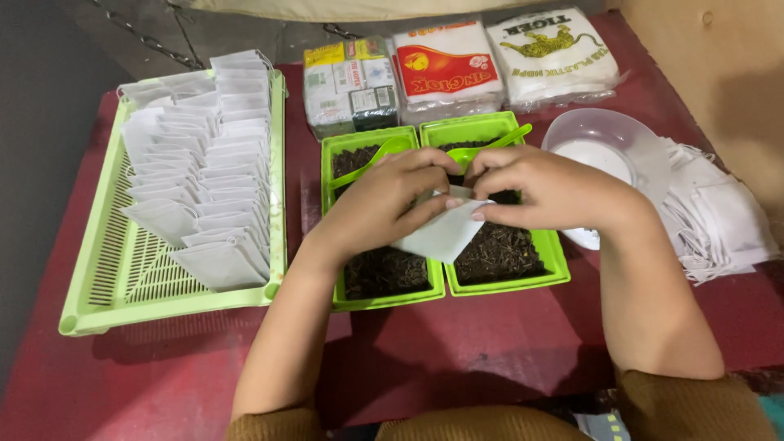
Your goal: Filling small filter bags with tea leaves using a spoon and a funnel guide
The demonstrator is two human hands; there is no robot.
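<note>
Together, left hand (384,204) and right hand (543,192) pinch a white sachet (445,233) over leaf-filled green tubs (555,261)

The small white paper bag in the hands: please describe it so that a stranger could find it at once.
On the dark red table stand two light green plastic tubs of dark loose tea, side by side. Above them, the left hand and right hand together pinch a small flat white paper bag. Unlike the bags lined in the green slotted tray, it is held in the air.
</note>
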